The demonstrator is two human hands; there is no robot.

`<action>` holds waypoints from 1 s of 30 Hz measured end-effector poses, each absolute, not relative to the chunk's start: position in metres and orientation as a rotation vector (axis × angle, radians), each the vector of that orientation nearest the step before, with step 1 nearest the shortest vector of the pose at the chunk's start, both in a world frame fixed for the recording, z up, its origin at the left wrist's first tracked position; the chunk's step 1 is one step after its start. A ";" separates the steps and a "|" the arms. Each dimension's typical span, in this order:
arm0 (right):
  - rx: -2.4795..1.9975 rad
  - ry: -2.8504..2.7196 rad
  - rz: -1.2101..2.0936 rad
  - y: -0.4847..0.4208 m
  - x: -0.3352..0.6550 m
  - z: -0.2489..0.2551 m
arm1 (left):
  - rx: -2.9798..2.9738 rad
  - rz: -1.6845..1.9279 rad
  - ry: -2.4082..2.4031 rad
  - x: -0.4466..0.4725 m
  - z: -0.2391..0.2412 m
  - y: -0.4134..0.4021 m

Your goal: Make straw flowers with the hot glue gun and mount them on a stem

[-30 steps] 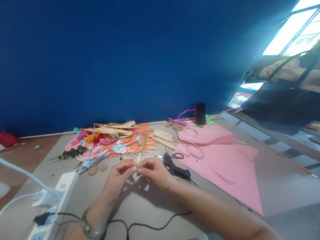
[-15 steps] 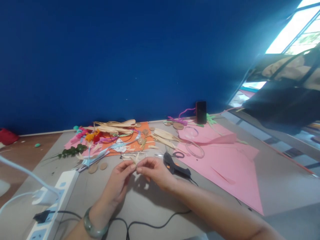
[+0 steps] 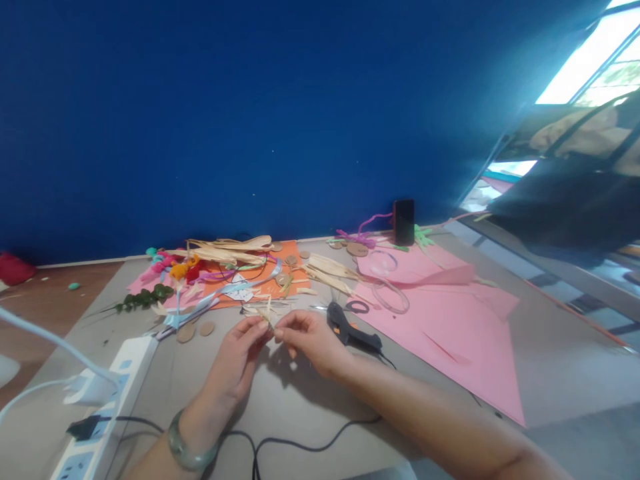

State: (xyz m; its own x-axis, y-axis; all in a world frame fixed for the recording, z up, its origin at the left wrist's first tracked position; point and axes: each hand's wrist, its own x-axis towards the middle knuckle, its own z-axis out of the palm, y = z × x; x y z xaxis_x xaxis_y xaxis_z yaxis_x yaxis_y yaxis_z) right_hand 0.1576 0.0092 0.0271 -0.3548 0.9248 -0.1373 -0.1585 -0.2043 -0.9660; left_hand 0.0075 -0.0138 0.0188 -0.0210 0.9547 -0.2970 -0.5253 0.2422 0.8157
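Observation:
Fingers of my left hand point(image 3: 243, 353) pinch a small bunch of pale dried husk strips point(image 3: 269, 312), whose tips splay upward past the thumb. My right hand point(image 3: 313, 340) is closed in a pinch at the lower end of the same bunch; the fingertips hide just where it grips. Both hands hover above the grey table, fingertips almost touching. Just right of my right hand lies a black glue gun point(image 3: 350, 330). Scissors point(image 3: 357, 307) with a dark handle rest behind it, their blades pointing left.
A white power strip point(image 3: 125, 373) with plugs stands at the left, and a black cable point(image 3: 310, 452) crosses the front. Husk bundles point(image 3: 230, 252), wooden discs point(image 3: 186, 333) and orange paper point(image 3: 295, 257) lie behind. Pink sheets point(image 3: 450, 333) and a phone point(image 3: 403, 223) are right; a person stands beyond.
The bunch of husk strips has turned slightly between my fingertips, with its tips leaning more to the left. Both hands stay in nearly the same place.

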 end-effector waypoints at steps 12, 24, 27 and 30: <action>-0.956 -1.242 1.669 0.010 0.159 0.028 | 0.630 1.262 0.949 0.005 0.015 -0.013; -0.923 -1.201 1.743 0.012 0.160 0.025 | 0.731 1.256 0.919 0.004 0.018 -0.014; -0.900 -1.162 1.776 0.012 0.160 0.026 | 0.773 1.261 0.920 0.004 0.018 -0.013; -0.879 -1.107 1.825 0.012 0.160 0.028 | 0.800 1.264 0.912 0.003 0.018 -0.012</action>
